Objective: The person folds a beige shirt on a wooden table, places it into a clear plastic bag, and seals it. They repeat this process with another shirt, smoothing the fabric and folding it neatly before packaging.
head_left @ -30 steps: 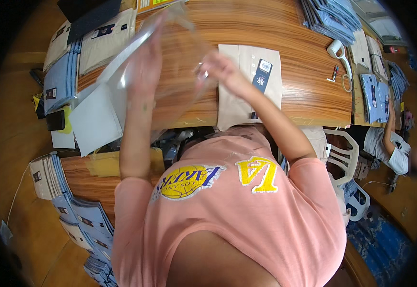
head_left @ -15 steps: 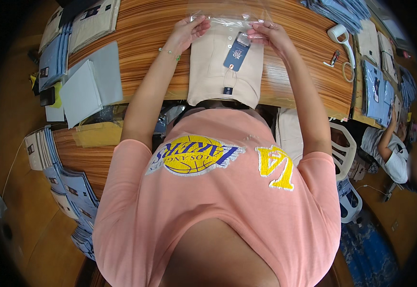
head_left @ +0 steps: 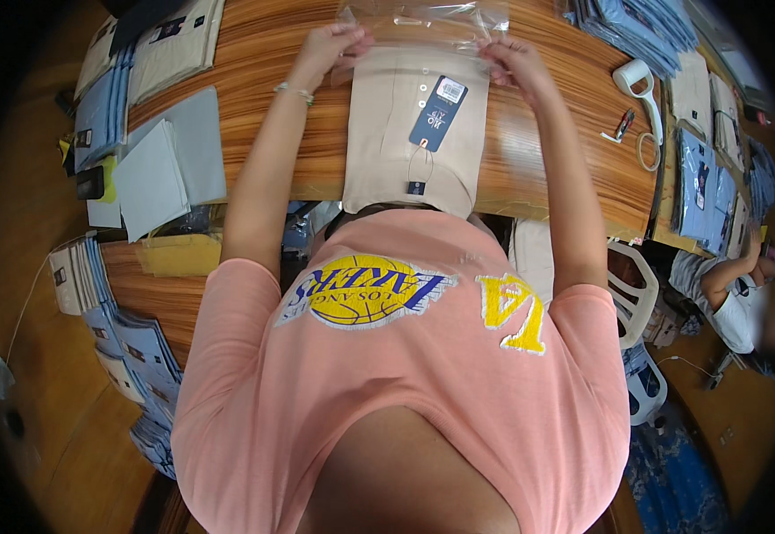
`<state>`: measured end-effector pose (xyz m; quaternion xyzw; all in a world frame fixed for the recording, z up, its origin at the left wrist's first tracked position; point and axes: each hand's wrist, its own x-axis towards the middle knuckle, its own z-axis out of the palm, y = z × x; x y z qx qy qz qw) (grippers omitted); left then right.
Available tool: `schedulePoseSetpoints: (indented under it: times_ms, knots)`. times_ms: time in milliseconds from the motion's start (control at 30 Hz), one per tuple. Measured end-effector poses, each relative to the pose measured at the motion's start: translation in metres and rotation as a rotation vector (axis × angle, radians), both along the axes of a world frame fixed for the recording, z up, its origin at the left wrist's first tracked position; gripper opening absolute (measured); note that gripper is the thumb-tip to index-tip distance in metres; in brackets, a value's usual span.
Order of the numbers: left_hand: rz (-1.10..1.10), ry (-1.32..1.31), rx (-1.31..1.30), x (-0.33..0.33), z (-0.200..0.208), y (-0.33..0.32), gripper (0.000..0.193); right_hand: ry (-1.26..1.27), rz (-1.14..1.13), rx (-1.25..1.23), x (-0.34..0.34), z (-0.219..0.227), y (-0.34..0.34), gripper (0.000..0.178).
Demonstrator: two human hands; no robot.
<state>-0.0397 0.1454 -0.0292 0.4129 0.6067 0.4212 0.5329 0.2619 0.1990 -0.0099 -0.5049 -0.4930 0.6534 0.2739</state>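
A folded beige shirt (head_left: 379, 133) lies at the near edge of the wooden table, its lower end close to my body. On it rests a navy hang tag (head_left: 439, 114) on a string, with a small dark label (head_left: 416, 188) below. A clear plastic bag (head_left: 423, 20) stretches across the shirt's far end; how far it covers the shirt is hard to tell. My left hand (head_left: 332, 49) pinches the bag at its left side. At the opposite side, my right hand (head_left: 514, 67) has its fingers closed on the plastic.
Grey and white sheets (head_left: 161, 169) lie on the left. Folded shirts stand in stacks at the far left (head_left: 174, 44) and far right (head_left: 632, 31). A white handheld tool (head_left: 641, 84) and a tape roll (head_left: 647, 151) sit on the right. Another person (head_left: 730, 298) works beyond.
Both hands have moved apart, the left one outward to the left and the right one slightly right. More of the bag shows beyond the shirt, and the shirt sits slightly nearer me.
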Motion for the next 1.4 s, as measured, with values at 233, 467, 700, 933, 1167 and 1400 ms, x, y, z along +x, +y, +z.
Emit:
schedulePoseSetpoints:
  times_ms: [233,467,700,933,1167,1400]
  knots:
    - [-0.006,0.219,0.082,-0.009,-0.068,0.030,0.022,-0.287,0.004,0.003,-0.003,-0.060,0.038,0.017]
    - [-0.290,0.112,-0.184,-0.024,-0.033,0.036,0.032,-0.306,0.173,-0.151,0.016,-0.060,0.057,0.026]
    - [-0.472,0.112,-0.153,-0.024,-0.021,0.029,0.043,-0.259,0.431,-0.321,0.031,-0.053,0.054,0.031]
    - [-0.564,0.124,-0.337,-0.031,-0.022,0.001,0.052,-0.174,0.469,-0.378,0.023,-0.028,0.009,0.035]
    - [-0.635,0.055,-0.480,-0.019,-0.024,-0.071,0.042,-0.147,0.438,-0.447,0.046,-0.062,-0.075,0.024]
    - [-0.511,-0.044,-0.506,-0.005,-0.033,-0.158,0.035,-0.107,0.304,-0.513,0.054,-0.056,-0.157,0.015]
